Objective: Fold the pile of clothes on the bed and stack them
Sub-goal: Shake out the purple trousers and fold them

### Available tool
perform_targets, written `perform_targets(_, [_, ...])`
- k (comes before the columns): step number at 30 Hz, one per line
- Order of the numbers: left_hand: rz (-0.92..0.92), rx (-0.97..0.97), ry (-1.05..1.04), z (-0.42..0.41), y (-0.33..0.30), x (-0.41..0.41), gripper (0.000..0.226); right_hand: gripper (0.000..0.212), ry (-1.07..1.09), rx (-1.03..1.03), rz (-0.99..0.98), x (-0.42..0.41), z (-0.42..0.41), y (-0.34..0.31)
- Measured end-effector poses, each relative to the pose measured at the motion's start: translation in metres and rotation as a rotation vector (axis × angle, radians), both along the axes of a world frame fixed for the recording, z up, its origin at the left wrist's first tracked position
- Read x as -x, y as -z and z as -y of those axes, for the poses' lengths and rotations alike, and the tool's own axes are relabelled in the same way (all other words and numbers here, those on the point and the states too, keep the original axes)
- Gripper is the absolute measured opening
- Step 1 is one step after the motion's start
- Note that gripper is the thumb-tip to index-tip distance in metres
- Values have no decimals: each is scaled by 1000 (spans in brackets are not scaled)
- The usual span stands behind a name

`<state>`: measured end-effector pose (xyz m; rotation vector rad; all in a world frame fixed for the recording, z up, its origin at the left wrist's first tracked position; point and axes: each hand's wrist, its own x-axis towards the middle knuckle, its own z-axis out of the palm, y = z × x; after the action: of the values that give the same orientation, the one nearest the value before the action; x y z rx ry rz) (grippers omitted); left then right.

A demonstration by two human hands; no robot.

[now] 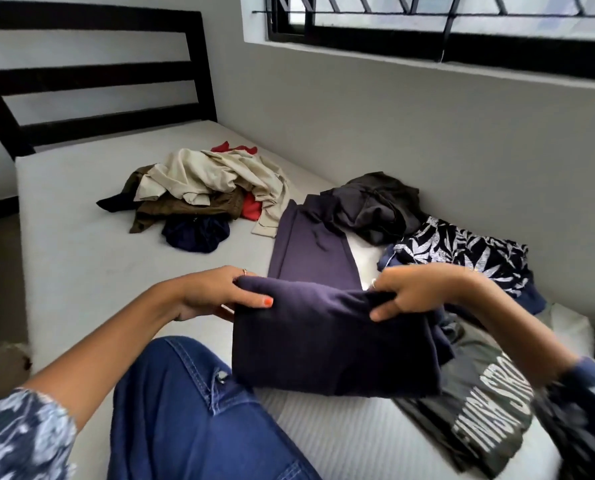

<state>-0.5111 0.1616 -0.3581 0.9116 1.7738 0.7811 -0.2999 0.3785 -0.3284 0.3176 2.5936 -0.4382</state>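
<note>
I judge myself early in the job. Only the navy garment (334,337) in my hands looks partly folded: it hangs doubled over, its lower edge draped across my knee (199,403) and onto the bed (81,258). A dark green printed shirt (486,414) lies flattish under it on my right, though I cannot tell whether it is properly folded. I see no tidy stack anywhere yet.

Much is left. A loose pile (206,188) of beige, olive, red and dark pieces sits well apart near the headboard (91,74). Closer, a purple garment (306,244) lies spread out, a crumpled black one (375,206) rests on its far end, and a leaf-patterned piece (469,258) is bunched by the wall.

My left hand (216,292) pinches the navy garment's upper left corner, thumb on top and fingers curled beneath, wrist turned inward. My right hand (417,292) clamps the upper right corner, thumb pressed into the front, cloth gathered under the fingers. Both forearms reach forward at about the same height, holding the top edge taut between them, just above the bed
</note>
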Motion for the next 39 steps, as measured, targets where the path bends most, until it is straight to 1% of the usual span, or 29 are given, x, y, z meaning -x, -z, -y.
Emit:
perform_targets(3, [130, -70, -263, -26, 18, 15, 31, 18, 74, 64, -68, 41, -41, 10])
perform_targets(5, [199, -105, -435, -46, 32, 24, 34, 19, 152, 59, -99, 68, -68, 24])
perform_targets(7, [261, -101, -562, -61, 48, 30, 39, 19, 262, -48, -196, 88, -92, 48])
perform_targets(8, [269, -59, -595, -65, 60, 30, 44, 20, 332, -108, -268, 93, -97, 62])
perform_targets(10, [270, 97, -582, -68, 87, 24, 55, 25, 442, -178, -346, 95, -99, 96])
perform_targets(11, [274, 151, -554, -66, 100, 17, 59, 28, 437, -187, -336, 91, -92, 113])
perform_targets(12, [275, 164, -538, -62, 113, 11, 63, 31, 399, -186, -311, 83, -80, 131])
perform_targets(14, [253, 92, -577, -59, 128, 5, 70, 36, 330, -205, -369, 69, -60, 152])
perform_targets(15, [234, 54, -605, -57, 130, 3, 70, 42, 328, -215, -460, 60, -52, 155])
perform_targets(17, [202, 9, -619, -55, 132, 0, 61, 49, 330, -274, -736, 42, -40, 150])
perform_targets(18, [188, 1, -620, -55, 135, -2, 54, 47, 320, -286, -856, 33, -34, 149])
perform_targets(19, [170, -9, -628, -55, 135, -5, 51, 42, 309, -288, -936, 27, -27, 149])
perform_targets(20, [145, -21, -636, -55, 137, -7, 53, 39, 304, -301, -956, 21, -17, 149])
perform_targets(21, [126, -39, -652, -55, 139, -9, 58, 39, 300, -330, -931, 18, -6, 153])
perform_targets(22, [114, -50, -669, -55, 141, -9, 62, 44, 300, -365, -856, 15, 6, 159])
perform_targets(24, [112, -62, -686, -57, 145, -9, 60, 61, 340, -396, -673, 12, 20, 167])
perform_targets(25, [107, -63, -694, -58, 145, -11, 56, 65, 407, -328, -600, 15, 18, 168])
perform_targets(26, [89, -58, -702, -60, 145, -11, 51, 62, 507, -228, -548, 20, 12, 163])
perform_targets(28, [49, -61, -739, -63, 145, -12, 45, 51, 759, 22, -520, 35, -5, 152])
perform_targets(29, [42, -69, -760, -65, 144, -12, 44, 48, 837, 56, -541, 43, -12, 149])
perform_targets(30, [46, -74, -769, -66, 143, -12, 44, 43, 897, 27, -523, 48, -18, 146])
perform_targets(31, [62, -80, -770, -66, 142, -12, 44, 46, 943, -2, -466, 53, -24, 147])
perform_targets(32, [87, -87, -763, -65, 142, -11, 45, 58, 1002, 14, -366, 56, -26, 146])
perform_targets(33, [112, -98, -752, -64, 142, -12, 46, 68, 1058, 71, -301, 58, -30, 147])
perform_targets(34, [134, -102, -737, -63, 142, -12, 46, 72, 1097, 133, -268, 60, -33, 146])
perform_targets(35, [151, -109, -724, -61, 140, -13, 43, 71, 1105, 181, -291, 61, -36, 147])
perform_targets(37, [146, -146, -695, -58, 135, -15, 34, 62, 1023, 214, -386, 63, -41, 150])
perform_targets(39, [85, -216, -665, -57, 133, -18, 25, 56, 886, 156, -569, 61, -41, 152])
